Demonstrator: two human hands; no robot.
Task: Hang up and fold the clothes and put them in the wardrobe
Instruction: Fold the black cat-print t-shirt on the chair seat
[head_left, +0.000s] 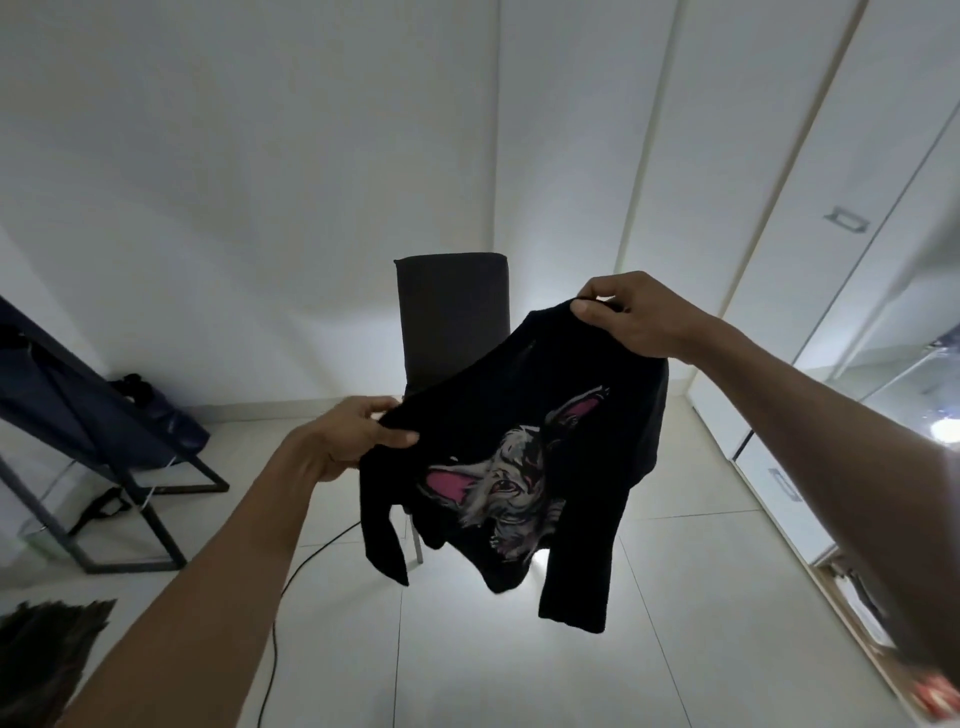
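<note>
A black T-shirt (582, 415) with a grey, pink-eared animal print hangs in the air in front of me, tilted with its right side higher. My left hand (348, 436) grips its lower left edge. My right hand (634, 319) pinches the upper right edge, higher and farther away. The shirt's sleeves and hem dangle below. The white wardrobe (810, 208) stands at the right, with one door open at the lower right.
A dark chair (449, 317) stands behind the shirt against the white wall. A dark metal-framed rack with blue fabric (104, 415) is at the left. A black cable (291, 582) runs across the tiled floor. Dark clothing (47, 654) lies at the bottom left.
</note>
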